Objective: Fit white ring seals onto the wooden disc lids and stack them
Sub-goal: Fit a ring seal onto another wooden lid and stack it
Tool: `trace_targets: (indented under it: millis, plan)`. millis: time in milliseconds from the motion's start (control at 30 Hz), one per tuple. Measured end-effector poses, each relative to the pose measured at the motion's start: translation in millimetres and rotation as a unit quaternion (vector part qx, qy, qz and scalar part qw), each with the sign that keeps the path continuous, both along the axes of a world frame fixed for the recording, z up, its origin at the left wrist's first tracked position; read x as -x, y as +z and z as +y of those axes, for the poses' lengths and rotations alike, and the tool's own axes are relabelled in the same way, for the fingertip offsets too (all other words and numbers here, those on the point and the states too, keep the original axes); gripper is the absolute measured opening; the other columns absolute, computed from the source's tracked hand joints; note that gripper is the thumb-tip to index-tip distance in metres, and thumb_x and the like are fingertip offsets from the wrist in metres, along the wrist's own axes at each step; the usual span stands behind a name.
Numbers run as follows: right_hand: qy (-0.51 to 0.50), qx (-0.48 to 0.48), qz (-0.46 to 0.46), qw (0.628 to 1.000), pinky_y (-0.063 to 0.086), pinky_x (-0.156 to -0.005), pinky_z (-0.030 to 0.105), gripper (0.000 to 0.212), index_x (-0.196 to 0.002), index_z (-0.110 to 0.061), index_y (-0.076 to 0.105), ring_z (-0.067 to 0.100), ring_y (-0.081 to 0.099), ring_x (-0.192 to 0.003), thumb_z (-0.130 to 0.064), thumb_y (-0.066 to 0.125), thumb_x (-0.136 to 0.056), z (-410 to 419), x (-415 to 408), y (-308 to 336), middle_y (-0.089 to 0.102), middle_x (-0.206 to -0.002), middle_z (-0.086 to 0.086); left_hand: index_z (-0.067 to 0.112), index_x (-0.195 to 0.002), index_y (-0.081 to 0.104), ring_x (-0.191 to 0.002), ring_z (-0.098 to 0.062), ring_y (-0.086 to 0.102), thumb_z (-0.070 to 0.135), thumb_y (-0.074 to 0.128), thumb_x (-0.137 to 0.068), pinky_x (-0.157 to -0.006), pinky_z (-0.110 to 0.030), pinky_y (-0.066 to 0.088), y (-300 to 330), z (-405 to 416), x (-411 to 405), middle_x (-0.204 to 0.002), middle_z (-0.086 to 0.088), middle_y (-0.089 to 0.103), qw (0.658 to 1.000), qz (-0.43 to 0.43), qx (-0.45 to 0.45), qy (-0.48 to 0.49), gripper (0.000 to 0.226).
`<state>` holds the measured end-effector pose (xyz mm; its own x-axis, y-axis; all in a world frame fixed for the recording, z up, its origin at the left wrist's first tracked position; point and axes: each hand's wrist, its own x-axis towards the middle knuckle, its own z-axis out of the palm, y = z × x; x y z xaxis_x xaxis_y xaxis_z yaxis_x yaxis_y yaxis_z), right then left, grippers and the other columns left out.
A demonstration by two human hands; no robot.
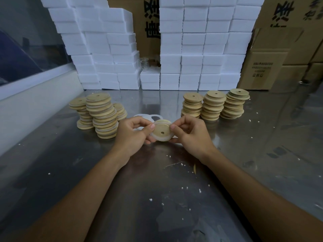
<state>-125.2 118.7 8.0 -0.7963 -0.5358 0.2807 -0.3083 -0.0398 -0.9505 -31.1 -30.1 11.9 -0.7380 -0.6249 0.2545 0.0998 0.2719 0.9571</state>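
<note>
A: Holding one wooden disc lid between both hands, above the middle of the bench. My left hand has thumb and fingers curled round its left rim, and my right hand pinches the right rim, so each grip is clamped on the same lid.

B: Is the white ring seal on yet?

A: Partly, I judge. A pale band shows round the lower and left edge of the lid, while the upper right edge looks bare wood. The lid is tilted with its flat face and its small hole turned toward me, so the rim runs round between the two thumbs.

B: What does the next move turn on?

A: The unseated stretch lies toward the right thumb, so that hand is nearer to press it home. Then the lid goes left: the stacks of sealed lids stand toward the far left edge, just beside my left hand. The bare lid stacks stand toward the far right. Loose ring seals lie on the bench just behind my hands.
</note>
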Motion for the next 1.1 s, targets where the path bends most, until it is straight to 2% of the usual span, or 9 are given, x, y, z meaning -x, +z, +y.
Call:
trace_targets:
  millis: [333,500,633,700,767,867,933,1000,1100]
  plan:
    - [0.006,-0.041,0.042,0.998,0.058,-0.081,0.052,0.006,-0.084,-0.007,0.066,0.031,0.072,-0.083,-0.008,0.07,-0.088,2.9,2.4,-0.1,0.074,-0.087,0.016,0.012,-0.073,0.069,-0.054,-0.02,0.069,0.001,0.071,-0.085,-0.053,-0.026,0.057,-3.6,-10.6,-1.3,-0.063,-0.009,0.071,0.999,-0.034,0.011,-0.01,0.016]
    - [0.008,-0.036,0.05,0.998,0.059,-0.083,0.048,0.007,-0.091,-0.001,0.069,0.025,0.073,-0.087,-0.007,0.071,-0.087,3.5,3.6,-0.6,0.075,-0.09,0.013,0.014,-0.074,0.069,-0.052,-0.018,0.066,0.004,0.072,-0.085,-0.052,-0.024,0.054,-5.9,-11.7,-0.5,-0.057,-0.007,0.069,0.998,-0.042,0.046,-0.004,0.015]
    - [-0.001,-0.034,0.079,0.996,0.059,-0.085,0.041,0.006,-0.091,-0.005,0.071,0.015,0.073,-0.086,-0.006,0.073,-0.085,3.9,2.9,-1.1,0.075,-0.09,0.005,0.016,-0.07,0.067,-0.057,-0.022,0.065,0.003,0.072,-0.084,-0.05,-0.026,0.054,-7.2,-11.4,0.7,-0.065,-0.007,0.071,0.998,-0.038,0.05,0.004,0.02]
    - [-0.01,-0.042,0.108,0.993,0.06,-0.083,0.038,0.006,-0.091,-0.011,0.071,0.01,0.071,-0.085,-0.008,0.073,-0.086,4.1,2.0,-1.2,0.075,-0.089,-0.002,0.021,-0.069,0.066,-0.065,-0.016,0.067,0.003,0.072,-0.083,-0.053,-0.027,0.055,-6.8,-9.2,0.2,-0.075,-0.002,0.073,0.995,-0.028,0.098,0.007,0.023]
    - [-0.023,-0.056,0.147,0.987,0.06,-0.081,0.034,0.006,-0.092,-0.014,0.071,0.006,0.069,-0.086,-0.01,0.071,-0.087,4.1,0.7,-1.3,0.073,-0.089,-0.008,0.026,-0.07,0.065,-0.072,-0.006,0.067,0.005,0.075,-0.08,-0.063,-0.024,0.055,-4.8,-6.1,-1.0,-0.078,0.008,0.071,0.983,-0.008,0.184,0.012,0.025]
    - [-0.039,-0.062,0.23,0.97,0.058,-0.075,0.023,0.008,-0.094,-0.015,0.072,0.002,0.067,-0.085,-0.011,0.069,-0.088,4.0,-1.9,0.1,0.069,-0.087,-0.017,0.026,-0.077,0.067,-0.08,-0.004,0.067,0.012,0.076,-0.079,-0.067,-0.022,0.052,-1.6,-0.3,-1.6,-0.08,0.014,0.069,0.965,0.028,0.26,0.02,0.017]
    - [-0.04,-0.045,0.271,0.961,0.054,-0.073,0.013,0.009,-0.096,-0.013,0.072,0.002,0.066,-0.085,-0.009,0.069,-0.088,3.9,-3.7,2.0,0.068,-0.086,-0.015,0.029,-0.078,0.067,-0.082,-0.004,0.067,0.011,0.076,-0.081,-0.066,-0.026,0.056,0.1,1.9,-0.5,-0.081,0.016,0.069,0.966,0.04,0.255,0.022,0.02]
    - [-0.043,-0.023,0.291,0.955,0.051,-0.072,0.009,0.01,-0.096,-0.011,0.072,0.003,0.066,-0.084,-0.008,0.069,-0.087,3.3,-3.9,3.0,0.068,-0.086,-0.012,0.034,-0.074,0.064,-0.079,-0.004,0.068,0.007,0.076,-0.08,-0.066,-0.024,0.058,1.6,3.3,-0.2,-0.079,0.019,0.069,0.97,0.052,0.238,0.025,0.031]
    - [-0.046,0.0,0.249,0.967,0.057,-0.074,0.02,0.005,-0.092,-0.008,0.07,0.006,0.069,-0.081,-0.009,0.072,-0.087,0.4,-3.3,1.2,0.071,-0.086,-0.008,0.034,-0.069,0.063,-0.074,-0.002,0.068,0.001,0.077,-0.077,-0.071,-0.019,0.056,5.3,3.1,-0.5,-0.075,0.019,0.069,0.975,0.069,0.207,0.041,0.037]
